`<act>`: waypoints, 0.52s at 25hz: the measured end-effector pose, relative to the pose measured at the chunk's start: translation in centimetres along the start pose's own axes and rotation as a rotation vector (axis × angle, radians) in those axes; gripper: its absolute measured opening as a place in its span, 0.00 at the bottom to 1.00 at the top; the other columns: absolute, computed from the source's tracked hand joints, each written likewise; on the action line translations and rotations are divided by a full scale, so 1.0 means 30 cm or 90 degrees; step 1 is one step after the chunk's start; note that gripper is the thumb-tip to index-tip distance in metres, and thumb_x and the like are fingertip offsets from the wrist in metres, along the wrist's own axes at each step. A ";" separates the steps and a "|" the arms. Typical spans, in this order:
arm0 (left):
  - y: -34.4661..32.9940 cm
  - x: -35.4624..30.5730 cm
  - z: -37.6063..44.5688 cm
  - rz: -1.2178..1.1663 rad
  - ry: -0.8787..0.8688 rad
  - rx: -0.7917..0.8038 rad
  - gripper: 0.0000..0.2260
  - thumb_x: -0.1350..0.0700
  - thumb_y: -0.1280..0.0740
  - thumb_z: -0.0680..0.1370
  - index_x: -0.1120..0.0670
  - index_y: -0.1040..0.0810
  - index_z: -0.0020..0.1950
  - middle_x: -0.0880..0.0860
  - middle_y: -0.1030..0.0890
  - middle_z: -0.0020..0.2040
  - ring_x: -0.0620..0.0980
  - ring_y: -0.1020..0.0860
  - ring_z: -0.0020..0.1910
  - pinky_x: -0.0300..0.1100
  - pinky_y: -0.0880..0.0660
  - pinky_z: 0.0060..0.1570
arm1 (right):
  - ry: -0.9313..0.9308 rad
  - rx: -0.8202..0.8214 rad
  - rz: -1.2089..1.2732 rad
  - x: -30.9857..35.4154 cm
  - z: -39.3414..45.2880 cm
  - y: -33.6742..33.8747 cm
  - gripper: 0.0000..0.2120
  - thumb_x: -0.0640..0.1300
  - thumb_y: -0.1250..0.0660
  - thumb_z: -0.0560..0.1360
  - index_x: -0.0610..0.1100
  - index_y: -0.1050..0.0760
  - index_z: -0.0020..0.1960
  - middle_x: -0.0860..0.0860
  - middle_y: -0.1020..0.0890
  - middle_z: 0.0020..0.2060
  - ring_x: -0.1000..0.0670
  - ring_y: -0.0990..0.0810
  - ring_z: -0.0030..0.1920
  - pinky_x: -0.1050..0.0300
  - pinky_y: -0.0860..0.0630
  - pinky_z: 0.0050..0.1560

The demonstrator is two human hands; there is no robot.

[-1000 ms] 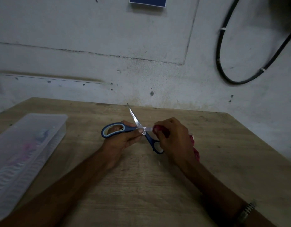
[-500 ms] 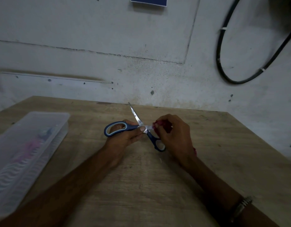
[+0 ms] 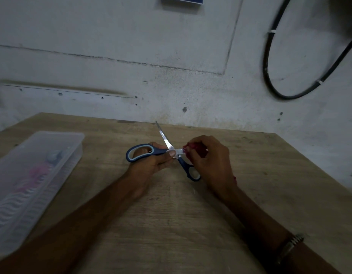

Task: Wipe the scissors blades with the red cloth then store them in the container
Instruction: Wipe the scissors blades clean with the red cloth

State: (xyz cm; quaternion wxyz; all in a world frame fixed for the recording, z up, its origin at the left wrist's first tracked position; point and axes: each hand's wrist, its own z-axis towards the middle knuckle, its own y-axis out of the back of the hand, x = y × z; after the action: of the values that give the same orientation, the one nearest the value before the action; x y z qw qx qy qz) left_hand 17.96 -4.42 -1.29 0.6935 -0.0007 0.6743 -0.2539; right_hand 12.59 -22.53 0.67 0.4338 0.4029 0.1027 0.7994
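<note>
Blue-handled scissors (image 3: 165,139) are held spread apart above the middle of the wooden table (image 3: 191,224). My left hand (image 3: 153,162) grips the left handle loop, thumb near the pivot. One blade points up and away. My right hand (image 3: 210,161) pinches the red cloth (image 3: 195,146) around the other blade, close to the pivot; most of that blade is hidden by the cloth and fingers. The second handle loop hangs below my right hand. The translucent plastic container (image 3: 72,147) lies at the left of the table.
The container holds pink and pale items, blurred through its wall. A concrete wall rises right behind the table's far edge, with a black cable loop (image 3: 274,86) at the upper right. A watch (image 3: 290,246) sits on my right wrist.
My right hand with the cloth has slid along the blade toward the pivot. Less of the cloth shows below that hand now. The left hand holds the scissors about where they were.
</note>
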 end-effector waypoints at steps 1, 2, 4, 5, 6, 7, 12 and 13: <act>0.003 0.003 0.003 -0.002 0.000 -0.007 0.08 0.64 0.26 0.76 0.62 0.21 0.52 0.56 0.14 0.48 0.51 0.15 0.52 0.42 0.18 0.54 | -0.035 -0.020 0.000 -0.020 0.003 0.012 0.04 0.43 0.28 0.76 0.51 0.19 0.49 0.56 0.18 0.45 0.58 0.19 0.46 0.53 0.20 0.49; 0.002 0.004 0.005 -0.005 0.001 -0.010 0.08 0.65 0.26 0.75 0.62 0.21 0.52 0.55 0.14 0.46 0.50 0.15 0.51 0.43 0.18 0.54 | -0.063 -0.044 -0.005 -0.033 0.003 0.021 0.04 0.43 0.28 0.76 0.51 0.19 0.49 0.56 0.18 0.44 0.58 0.19 0.45 0.52 0.19 0.49; 0.000 0.008 0.007 -0.002 -0.002 -0.004 0.09 0.64 0.26 0.75 0.63 0.21 0.53 0.55 0.14 0.47 0.51 0.15 0.52 0.44 0.18 0.56 | -0.054 -0.056 -0.012 -0.020 -0.004 0.020 0.03 0.44 0.29 0.77 0.51 0.19 0.49 0.56 0.18 0.44 0.58 0.20 0.45 0.53 0.20 0.48; 0.002 0.011 0.007 0.006 -0.005 0.001 0.11 0.64 0.26 0.75 0.65 0.22 0.55 0.56 0.14 0.49 0.53 0.15 0.54 0.46 0.19 0.57 | -0.015 -0.035 -0.014 0.004 -0.012 0.009 0.03 0.44 0.29 0.77 0.50 0.19 0.50 0.55 0.19 0.45 0.58 0.21 0.45 0.55 0.21 0.48; 0.004 0.011 0.009 0.014 -0.005 0.003 0.13 0.63 0.25 0.75 0.67 0.22 0.57 0.58 0.14 0.53 0.55 0.15 0.55 0.47 0.19 0.59 | 0.037 -0.003 -0.020 0.027 -0.019 -0.007 0.03 0.43 0.28 0.77 0.49 0.19 0.51 0.55 0.19 0.46 0.58 0.21 0.46 0.59 0.22 0.48; 0.007 0.011 0.011 0.023 0.000 0.004 0.16 0.63 0.25 0.75 0.69 0.23 0.59 0.60 0.14 0.55 0.56 0.15 0.57 0.48 0.19 0.60 | 0.084 0.029 -0.032 0.042 -0.027 -0.018 0.04 0.42 0.28 0.78 0.47 0.19 0.52 0.55 0.20 0.47 0.58 0.22 0.46 0.63 0.24 0.47; 0.012 0.016 0.016 0.028 0.011 0.007 0.20 0.62 0.24 0.74 0.70 0.24 0.61 0.62 0.15 0.57 0.58 0.16 0.59 0.50 0.19 0.61 | 0.055 0.027 -0.106 -0.021 -0.005 -0.011 0.03 0.41 0.32 0.79 0.49 0.23 0.51 0.56 0.23 0.47 0.58 0.26 0.46 0.59 0.25 0.46; 0.013 0.014 0.016 0.027 0.011 0.004 0.20 0.62 0.24 0.74 0.70 0.24 0.61 0.62 0.15 0.57 0.58 0.16 0.59 0.50 0.20 0.61 | 0.015 0.005 -0.102 -0.028 -0.004 -0.007 0.03 0.42 0.32 0.79 0.49 0.23 0.50 0.56 0.23 0.46 0.58 0.26 0.45 0.59 0.26 0.44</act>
State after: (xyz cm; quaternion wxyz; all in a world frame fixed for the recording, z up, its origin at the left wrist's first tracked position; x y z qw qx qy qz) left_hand 18.52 -4.40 -1.78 0.6927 0.0185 0.6794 -0.2413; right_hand 12.89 -23.04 0.01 0.4936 0.3856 0.1432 0.7663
